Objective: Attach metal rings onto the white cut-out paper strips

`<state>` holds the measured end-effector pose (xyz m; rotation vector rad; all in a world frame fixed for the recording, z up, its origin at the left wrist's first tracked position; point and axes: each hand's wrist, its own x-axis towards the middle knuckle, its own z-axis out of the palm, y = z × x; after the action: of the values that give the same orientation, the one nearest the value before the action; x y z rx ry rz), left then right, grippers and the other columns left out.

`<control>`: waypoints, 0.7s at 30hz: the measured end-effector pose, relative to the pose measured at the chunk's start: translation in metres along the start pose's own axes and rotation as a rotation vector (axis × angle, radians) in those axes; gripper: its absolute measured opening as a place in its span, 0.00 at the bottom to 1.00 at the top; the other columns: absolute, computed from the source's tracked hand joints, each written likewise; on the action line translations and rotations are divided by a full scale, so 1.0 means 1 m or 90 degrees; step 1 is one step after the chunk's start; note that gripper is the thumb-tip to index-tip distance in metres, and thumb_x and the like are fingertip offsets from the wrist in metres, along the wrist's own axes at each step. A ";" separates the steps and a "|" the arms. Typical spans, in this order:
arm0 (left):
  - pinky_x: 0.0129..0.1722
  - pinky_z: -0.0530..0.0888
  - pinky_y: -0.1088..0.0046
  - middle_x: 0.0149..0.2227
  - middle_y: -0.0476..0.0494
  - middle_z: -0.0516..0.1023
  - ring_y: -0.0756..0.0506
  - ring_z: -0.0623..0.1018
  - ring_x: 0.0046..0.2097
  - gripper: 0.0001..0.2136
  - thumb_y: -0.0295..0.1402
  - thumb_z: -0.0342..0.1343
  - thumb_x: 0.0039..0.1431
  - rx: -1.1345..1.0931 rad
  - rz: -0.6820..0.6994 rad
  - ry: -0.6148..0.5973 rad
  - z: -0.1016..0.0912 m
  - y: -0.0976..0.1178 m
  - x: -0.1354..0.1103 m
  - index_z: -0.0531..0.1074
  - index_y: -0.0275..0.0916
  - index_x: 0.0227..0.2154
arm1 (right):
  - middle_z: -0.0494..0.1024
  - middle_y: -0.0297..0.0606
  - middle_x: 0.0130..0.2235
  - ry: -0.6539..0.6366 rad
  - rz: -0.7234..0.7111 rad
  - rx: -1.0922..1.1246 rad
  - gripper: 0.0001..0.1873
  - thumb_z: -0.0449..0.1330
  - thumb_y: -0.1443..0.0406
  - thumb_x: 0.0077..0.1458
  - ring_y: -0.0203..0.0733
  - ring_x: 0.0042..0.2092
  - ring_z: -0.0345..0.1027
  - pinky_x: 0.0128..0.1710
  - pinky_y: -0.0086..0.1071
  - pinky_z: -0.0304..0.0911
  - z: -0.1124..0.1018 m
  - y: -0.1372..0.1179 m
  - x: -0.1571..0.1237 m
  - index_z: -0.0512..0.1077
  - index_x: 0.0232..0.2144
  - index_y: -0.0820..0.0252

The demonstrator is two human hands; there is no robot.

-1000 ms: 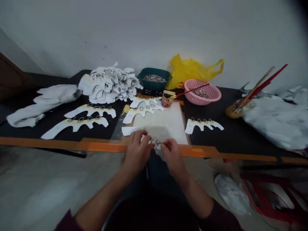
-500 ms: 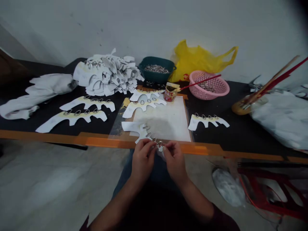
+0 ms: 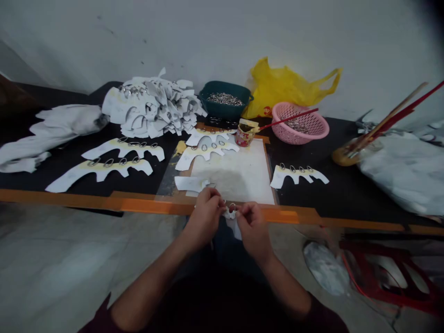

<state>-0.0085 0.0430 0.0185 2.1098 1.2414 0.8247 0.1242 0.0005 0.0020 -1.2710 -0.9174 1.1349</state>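
At the table's front edge, my left hand [image 3: 208, 213] and my right hand [image 3: 255, 231] pinch a white cut-out piece [image 3: 189, 183] with metal rings along it. One ring [image 3: 232, 206] stands up between my fingertips. My left hand covers the middle of the piece, and its right end hangs down beside my right fingers. Beyond my hands, two similar ringed pieces [image 3: 187, 156] lie partly on a white sheet [image 3: 249, 169]. Two more ringed pieces [image 3: 100, 169] lie at the left, and another one [image 3: 298, 175] lies at the right.
A heap of white pieces [image 3: 152, 108] lies at the back left. Behind the sheet are a green basket [image 3: 225, 108] of metal rings, a small tin [image 3: 244, 135] with a red stick, a pink basket [image 3: 300, 127] and a yellow bag [image 3: 284, 83]. A jar [image 3: 347, 155] holds brushes at the right.
My left hand has turned and shifted slightly up, now covering rings that showed before. The right end of the held piece hangs lower. My right hand has barely moved.
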 end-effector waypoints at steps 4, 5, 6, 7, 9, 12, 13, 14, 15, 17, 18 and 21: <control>0.44 0.68 0.64 0.40 0.39 0.64 0.44 0.65 0.43 0.05 0.24 0.47 0.55 0.091 0.166 -0.075 -0.010 -0.008 0.012 0.67 0.34 0.27 | 0.74 0.31 0.32 -0.031 0.023 0.018 0.09 0.56 0.65 0.49 0.34 0.32 0.66 0.32 0.29 0.59 -0.003 -0.001 0.001 0.56 0.26 0.55; 0.44 0.68 0.64 0.40 0.38 0.64 0.44 0.65 0.43 0.05 0.24 0.47 0.55 0.104 0.183 -0.084 -0.011 -0.009 0.014 0.67 0.34 0.27 | 0.74 0.31 0.32 -0.031 0.024 0.024 0.10 0.56 0.65 0.49 0.34 0.32 0.66 0.32 0.29 0.59 -0.004 -0.001 0.002 0.56 0.26 0.55; 0.44 0.68 0.63 0.40 0.38 0.64 0.43 0.64 0.43 0.05 0.24 0.48 0.55 0.116 0.193 -0.088 -0.012 -0.009 0.015 0.67 0.34 0.27 | 0.74 0.31 0.32 -0.030 0.023 0.028 0.10 0.57 0.65 0.49 0.35 0.32 0.66 0.32 0.29 0.59 -0.004 -0.001 0.002 0.56 0.25 0.55; 0.44 0.68 0.63 0.40 0.38 0.65 0.43 0.64 0.43 0.05 0.24 0.48 0.55 0.128 0.199 -0.085 -0.012 -0.010 0.016 0.67 0.35 0.26 | 0.74 0.31 0.31 -0.030 0.024 0.031 0.10 0.57 0.65 0.49 0.35 0.33 0.66 0.32 0.29 0.59 -0.004 -0.001 0.002 0.56 0.25 0.55; 0.43 0.67 0.62 0.40 0.37 0.65 0.42 0.64 0.43 0.04 0.25 0.48 0.55 0.153 0.205 -0.070 -0.012 -0.009 0.017 0.67 0.35 0.27 | 0.73 0.30 0.30 -0.035 0.029 0.035 0.10 0.57 0.65 0.49 0.35 0.34 0.66 0.32 0.29 0.59 -0.005 -0.003 0.003 0.56 0.25 0.55; 0.43 0.67 0.62 0.41 0.38 0.65 0.42 0.64 0.44 0.05 0.26 0.48 0.56 0.176 0.202 -0.045 -0.011 -0.008 0.016 0.67 0.35 0.27 | 0.72 0.29 0.29 -0.044 0.029 0.027 0.10 0.57 0.65 0.48 0.35 0.34 0.66 0.32 0.29 0.59 -0.005 -0.006 0.004 0.56 0.25 0.55; 0.43 0.66 0.61 0.41 0.38 0.65 0.42 0.64 0.44 0.05 0.26 0.48 0.56 0.182 0.202 -0.042 -0.010 -0.009 0.016 0.67 0.36 0.27 | 0.72 0.29 0.28 -0.044 0.029 0.021 0.10 0.57 0.65 0.48 0.35 0.34 0.66 0.32 0.29 0.58 -0.005 -0.007 0.005 0.56 0.25 0.55; 0.43 0.66 0.61 0.41 0.38 0.66 0.42 0.64 0.45 0.05 0.27 0.48 0.56 0.188 0.201 -0.042 -0.010 -0.009 0.015 0.67 0.36 0.27 | 0.72 0.29 0.28 -0.044 0.031 0.017 0.10 0.57 0.65 0.48 0.35 0.33 0.66 0.31 0.29 0.58 -0.005 -0.008 0.005 0.56 0.25 0.55; 0.43 0.66 0.61 0.41 0.38 0.66 0.41 0.65 0.45 0.05 0.27 0.49 0.56 0.191 0.199 -0.044 -0.009 -0.010 0.015 0.67 0.36 0.27 | 0.72 0.29 0.29 -0.045 0.035 0.013 0.10 0.56 0.65 0.48 0.35 0.32 0.66 0.31 0.29 0.58 -0.005 -0.008 0.006 0.56 0.24 0.55; 0.44 0.65 0.62 0.41 0.39 0.67 0.41 0.65 0.45 0.04 0.28 0.50 0.56 0.184 0.190 -0.045 -0.008 -0.011 0.016 0.67 0.37 0.27 | 0.72 0.29 0.29 -0.046 0.041 0.003 0.10 0.56 0.66 0.48 0.35 0.32 0.66 0.31 0.29 0.59 -0.006 -0.007 0.007 0.56 0.25 0.55; 0.44 0.65 0.61 0.41 0.40 0.68 0.42 0.65 0.45 0.03 0.28 0.50 0.55 0.173 0.184 -0.049 -0.008 -0.012 0.016 0.67 0.38 0.28 | 0.72 0.29 0.29 -0.045 0.040 -0.003 0.10 0.56 0.66 0.48 0.36 0.32 0.66 0.32 0.30 0.59 -0.007 -0.007 0.008 0.56 0.25 0.54; 0.47 0.63 0.60 0.40 0.41 0.71 0.42 0.66 0.48 0.05 0.26 0.50 0.54 0.132 0.167 -0.072 -0.007 -0.014 0.020 0.66 0.39 0.34 | 0.72 0.30 0.29 -0.039 0.023 -0.029 0.09 0.56 0.66 0.47 0.37 0.33 0.67 0.34 0.32 0.60 -0.008 -0.005 0.011 0.56 0.25 0.55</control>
<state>-0.0138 0.0680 0.0180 2.4875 1.0436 0.6971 0.1353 0.0091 0.0047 -1.3000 -0.9742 1.1921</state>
